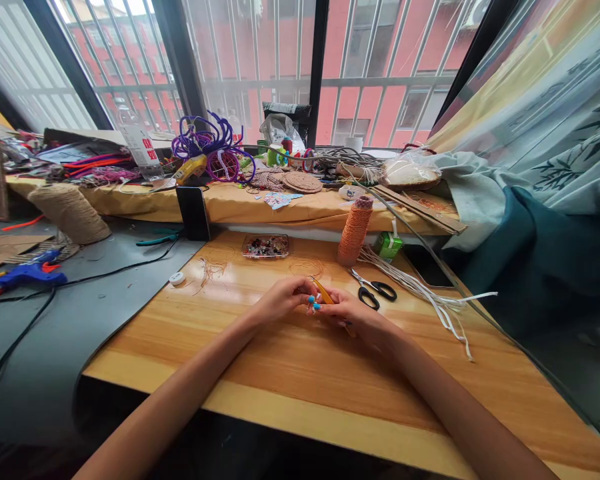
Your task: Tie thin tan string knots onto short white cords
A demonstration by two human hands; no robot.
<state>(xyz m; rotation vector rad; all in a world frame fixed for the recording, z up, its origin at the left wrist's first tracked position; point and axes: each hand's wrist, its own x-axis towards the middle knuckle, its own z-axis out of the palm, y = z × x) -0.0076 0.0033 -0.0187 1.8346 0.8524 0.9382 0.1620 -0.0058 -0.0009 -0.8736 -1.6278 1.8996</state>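
Observation:
Both hands meet above the wooden table (260, 360), fingertips almost touching. In my right hand (353, 310) are slim yellow tweezers (323, 292), their dark tip pointing up and to the left. My left hand (287, 297) is closed in a pinch beside the tweezers; whatever lies between its fingers is too small and covered to make out. Black-handled scissors (375, 290) lie just right of my right hand. Beyond the hands stand a cone of orange cord (355, 230) and a clear box of small beads (266, 246). A loose coil of thin orange cord (306, 268) rests behind the fingers.
White cords (430, 287) and a dark phone (427, 265) lie on the right, near a green carton (389, 245). On the left are a small white lid (177, 279), thread scraps (210, 272), a blue glue gun (27, 273) and pliers (157, 239). A cluttered ledge (280, 207) runs behind.

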